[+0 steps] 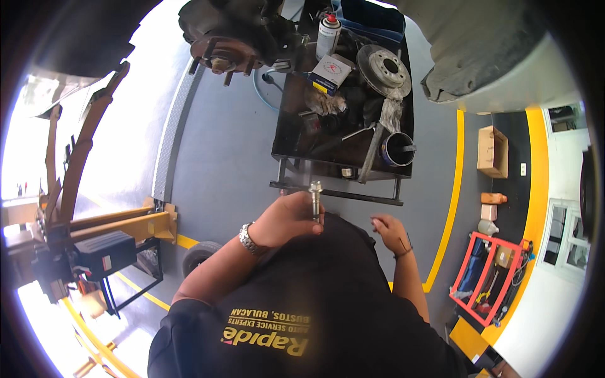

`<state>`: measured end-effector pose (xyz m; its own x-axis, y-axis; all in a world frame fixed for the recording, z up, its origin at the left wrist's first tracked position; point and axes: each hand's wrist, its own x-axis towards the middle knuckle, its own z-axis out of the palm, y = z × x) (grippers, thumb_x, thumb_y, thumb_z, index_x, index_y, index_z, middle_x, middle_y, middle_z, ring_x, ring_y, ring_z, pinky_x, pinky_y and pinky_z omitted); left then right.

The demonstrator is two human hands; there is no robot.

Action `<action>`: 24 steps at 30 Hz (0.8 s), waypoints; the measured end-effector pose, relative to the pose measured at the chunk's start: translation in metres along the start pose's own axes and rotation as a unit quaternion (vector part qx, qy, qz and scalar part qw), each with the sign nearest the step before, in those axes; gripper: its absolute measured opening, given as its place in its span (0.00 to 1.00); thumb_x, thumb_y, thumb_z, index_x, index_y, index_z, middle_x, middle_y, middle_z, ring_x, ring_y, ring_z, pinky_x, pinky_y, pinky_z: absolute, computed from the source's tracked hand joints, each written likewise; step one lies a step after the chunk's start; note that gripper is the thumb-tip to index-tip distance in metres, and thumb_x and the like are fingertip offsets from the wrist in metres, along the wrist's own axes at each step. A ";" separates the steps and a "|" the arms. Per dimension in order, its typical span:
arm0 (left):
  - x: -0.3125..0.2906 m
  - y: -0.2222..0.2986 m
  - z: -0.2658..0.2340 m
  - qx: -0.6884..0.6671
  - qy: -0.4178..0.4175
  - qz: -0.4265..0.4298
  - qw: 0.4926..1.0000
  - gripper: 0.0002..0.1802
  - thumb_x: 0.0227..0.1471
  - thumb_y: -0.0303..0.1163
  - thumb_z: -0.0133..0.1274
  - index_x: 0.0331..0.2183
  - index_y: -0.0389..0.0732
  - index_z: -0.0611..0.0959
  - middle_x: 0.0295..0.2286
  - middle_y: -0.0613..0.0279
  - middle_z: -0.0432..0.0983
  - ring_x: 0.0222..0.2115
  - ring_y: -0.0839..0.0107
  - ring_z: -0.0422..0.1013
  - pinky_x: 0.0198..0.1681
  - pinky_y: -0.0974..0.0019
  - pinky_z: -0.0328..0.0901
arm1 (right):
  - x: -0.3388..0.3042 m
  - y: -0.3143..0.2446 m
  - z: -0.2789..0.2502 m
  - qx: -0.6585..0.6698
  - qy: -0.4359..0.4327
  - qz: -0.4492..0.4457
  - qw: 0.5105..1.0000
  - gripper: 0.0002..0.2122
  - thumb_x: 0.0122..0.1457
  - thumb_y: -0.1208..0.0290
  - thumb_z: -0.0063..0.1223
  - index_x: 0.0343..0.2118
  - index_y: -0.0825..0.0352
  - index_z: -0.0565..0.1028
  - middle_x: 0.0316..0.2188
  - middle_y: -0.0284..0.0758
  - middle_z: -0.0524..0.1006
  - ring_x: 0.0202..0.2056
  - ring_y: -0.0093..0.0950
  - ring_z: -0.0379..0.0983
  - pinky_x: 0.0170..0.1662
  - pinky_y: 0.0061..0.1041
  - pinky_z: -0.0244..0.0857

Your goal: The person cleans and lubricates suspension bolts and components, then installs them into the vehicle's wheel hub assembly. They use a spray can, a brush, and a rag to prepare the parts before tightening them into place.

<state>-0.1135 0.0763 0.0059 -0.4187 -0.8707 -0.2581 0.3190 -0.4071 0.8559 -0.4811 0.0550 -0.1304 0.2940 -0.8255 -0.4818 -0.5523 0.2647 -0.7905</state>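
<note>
On the left, the left hand (288,219) grips a metal bolt (316,196) between thumb and fingers, holding it upright, hexagonal head uppermost, above the wearer's lap and short of the tabletop (340,152). The bolt looks light, rigid and hard to damage; its smooth shank could turn slippery if oily, so the flanged head seems the surest place to take hold. Farther right, the right hand (392,234) hangs apart from it, fingers loosely curled; whether they enclose anything I cannot tell
</note>
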 end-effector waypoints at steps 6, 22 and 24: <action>-0.008 0.040 -0.059 0.104 -0.046 -0.021 0.993 0.17 0.50 0.22 0.67 0.42 0.37 0.80 0.34 0.63 0.81 0.37 0.74 0.77 0.45 0.67 0.71 | 0.089 -0.132 0.064 -0.033 -0.077 -0.125 0.989 0.13 0.64 0.67 0.54 0.46 0.69 0.81 0.37 0.44 0.82 0.34 0.34 0.80 0.40 0.30 0.72; 0.004 0.052 -0.119 0.282 0.113 0.055 0.951 0.20 0.46 0.32 0.73 0.40 0.37 0.83 0.29 0.59 0.83 0.31 0.72 0.77 0.38 0.66 0.71 | 0.221 -0.236 0.078 0.372 0.052 -0.102 0.921 0.13 0.69 0.61 0.51 0.46 0.67 0.77 0.35 0.34 0.80 0.31 0.24 0.77 0.32 0.22 0.69; 0.003 0.049 -0.113 0.244 0.145 0.064 0.957 0.16 0.49 0.30 0.71 0.39 0.36 0.84 0.30 0.60 0.83 0.32 0.74 0.77 0.39 0.68 0.71 | 0.227 -0.270 0.054 0.466 0.050 -0.141 0.872 0.18 0.71 0.56 0.47 0.51 0.66 0.74 0.38 0.37 0.81 0.35 0.27 0.78 0.35 0.27 0.71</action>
<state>-0.0030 0.0222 -0.0032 -0.1269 -0.9734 -0.1905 -0.1128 -0.1767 0.9778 -0.2231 -0.1768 -0.0464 0.2209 -0.9502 -0.2198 0.4190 0.2960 -0.8584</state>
